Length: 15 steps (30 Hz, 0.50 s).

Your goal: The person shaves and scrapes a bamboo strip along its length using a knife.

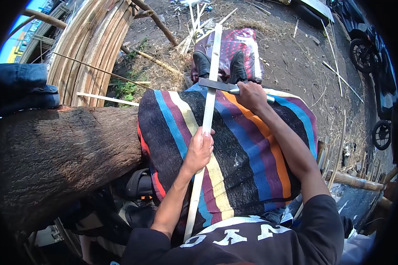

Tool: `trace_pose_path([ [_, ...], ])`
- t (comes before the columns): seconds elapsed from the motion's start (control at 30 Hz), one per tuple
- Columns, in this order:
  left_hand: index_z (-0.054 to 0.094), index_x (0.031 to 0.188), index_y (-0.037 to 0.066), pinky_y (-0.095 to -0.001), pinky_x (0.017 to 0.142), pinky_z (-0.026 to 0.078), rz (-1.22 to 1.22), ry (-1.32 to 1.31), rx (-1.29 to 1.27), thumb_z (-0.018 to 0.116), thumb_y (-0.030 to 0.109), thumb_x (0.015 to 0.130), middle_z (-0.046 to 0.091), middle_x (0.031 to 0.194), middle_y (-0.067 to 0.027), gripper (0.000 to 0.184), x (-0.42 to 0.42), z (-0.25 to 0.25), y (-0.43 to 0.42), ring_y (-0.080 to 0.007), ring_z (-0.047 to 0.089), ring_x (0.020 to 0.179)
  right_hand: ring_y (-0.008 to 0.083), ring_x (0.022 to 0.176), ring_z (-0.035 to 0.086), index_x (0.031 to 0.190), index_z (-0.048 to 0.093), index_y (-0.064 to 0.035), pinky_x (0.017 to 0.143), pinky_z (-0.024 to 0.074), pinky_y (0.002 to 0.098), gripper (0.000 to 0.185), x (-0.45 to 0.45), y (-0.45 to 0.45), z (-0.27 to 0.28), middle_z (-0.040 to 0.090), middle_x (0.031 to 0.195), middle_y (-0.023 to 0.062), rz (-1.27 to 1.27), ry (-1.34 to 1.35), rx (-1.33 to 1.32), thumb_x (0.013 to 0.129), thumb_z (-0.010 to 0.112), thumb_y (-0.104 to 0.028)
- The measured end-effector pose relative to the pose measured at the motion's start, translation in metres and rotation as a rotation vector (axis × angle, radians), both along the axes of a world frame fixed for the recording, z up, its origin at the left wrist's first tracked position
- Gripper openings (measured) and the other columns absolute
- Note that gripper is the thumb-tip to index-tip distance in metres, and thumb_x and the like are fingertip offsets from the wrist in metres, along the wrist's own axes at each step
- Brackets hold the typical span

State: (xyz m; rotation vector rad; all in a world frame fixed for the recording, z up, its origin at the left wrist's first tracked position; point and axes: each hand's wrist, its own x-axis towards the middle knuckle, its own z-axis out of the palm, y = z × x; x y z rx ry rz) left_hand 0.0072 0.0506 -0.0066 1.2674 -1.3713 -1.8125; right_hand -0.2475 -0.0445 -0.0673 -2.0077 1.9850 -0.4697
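Note:
My left hand [200,149] is closed around a long pale strip of wood or bamboo [211,104], which runs lengthwise over my lap. Farther up the strip, a knife [214,84] lies across it with its broad flat blade. My right hand [252,96] is wrapped round the knife's handle, whose greenish end sticks out behind the fist. Under both hands a striped cloth [227,170] covers my legs. Whether the blade's edge cuts into the strip cannot be made out.
To the left lies a thick log [70,145], with a bundle of long slats [86,48] behind it. My shoes [237,65] rest by a red patterned sack [247,42]. Motorbike wheels [361,55] stand at the right, and a bamboo pole [358,181] lies below them.

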Motion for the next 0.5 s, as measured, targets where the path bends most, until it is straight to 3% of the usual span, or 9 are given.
trace_pose_path([
  [0.07, 0.049, 0.116, 0.0, -0.0207, 0.041, 0.031, 0.007, 0.033, -0.056, 0.038, 0.033, 0.112, 0.041, 0.072, 0.0027, 0.035, -0.003, -0.006, 0.0, -0.0026, 0.035, 0.047, 0.0384, 0.08, 0.071, 0.086, 0.069, -0.0052, 0.07, 0.0559, 0.0486, 0.016, 0.016, 0.018, 0.019, 0.07, 0.078, 0.0194, 0.207, 0.057, 0.082, 0.078, 0.064, -0.019],
  [0.13, 0.051, 0.112, -0.001, -0.0232, 0.043, 0.033, 0.028, -0.034, -0.08, 0.039, 0.028, 0.112, 0.043, 0.071, 0.001, 0.032, -0.002, -0.007, -0.006, -0.0049, 0.038, 0.05, 0.0373, 0.072, 0.069, 0.081, 0.064, -0.0087, 0.066, 0.0532, 0.0508, 0.016, 0.037, 0.034, 0.015, 0.068, 0.072, 0.0171, 0.374, 0.027, 0.127, 0.074, 0.07, -0.022],
  [0.2, 0.053, 0.11, -0.003, -0.0271, 0.047, 0.037, -0.015, -0.243, -0.386, 0.039, 0.024, 0.111, 0.045, 0.07, -0.0016, 0.03, -0.001, -0.005, -0.01, -0.0083, 0.042, 0.054, 0.0375, 0.073, 0.069, 0.081, 0.064, -0.0089, 0.066, 0.053, 0.0508, 0.016, 0.043, 0.035, 0.015, 0.068, 0.072, 0.017, 0.373, -0.024, 0.134, 0.073, 0.07, -0.022],
  [0.27, 0.053, 0.109, -0.004, -0.0302, 0.05, 0.039, 0.004, -0.24, -0.298, 0.039, 0.021, 0.11, 0.046, 0.069, -0.0037, 0.029, -0.001, -0.002, -0.009, -0.0112, 0.044, 0.056, 0.0376, 0.073, 0.069, 0.081, 0.064, -0.0091, 0.066, 0.0527, 0.0509, 0.016, 0.046, 0.036, 0.017, 0.068, 0.072, 0.0169, 0.367, -0.072, 0.139, 0.073, 0.07, -0.022],
  [0.47, 0.056, 0.108, -0.004, -0.0305, 0.051, 0.04, -0.02, -0.348, -0.433, 0.038, 0.021, 0.11, 0.047, 0.068, -0.0035, 0.03, 0.001, -0.009, -0.006, -0.0128, 0.047, 0.055, 0.0388, 0.074, 0.069, 0.083, 0.066, -0.008, 0.066, 0.0525, 0.0514, 0.017, 0.037, 0.03, 0.012, 0.068, 0.073, 0.0177, 0.349, -0.03, 0.139, 0.073, 0.069, -0.021],
  [0.5, 0.056, 0.109, -0.004, -0.0297, 0.05, 0.039, -0.014, -0.344, -0.443, 0.038, 0.022, 0.111, 0.047, 0.069, -0.0026, 0.031, 0.002, -0.008, -0.004, -0.0115, 0.047, 0.055, 0.0379, 0.076, 0.07, 0.084, 0.068, -0.0078, 0.067, 0.0539, 0.05, 0.016, 0.031, 0.022, 0.005, 0.069, 0.075, 0.0177, 0.235, -0.001, 0.141, 0.075, 0.067, -0.021],
])
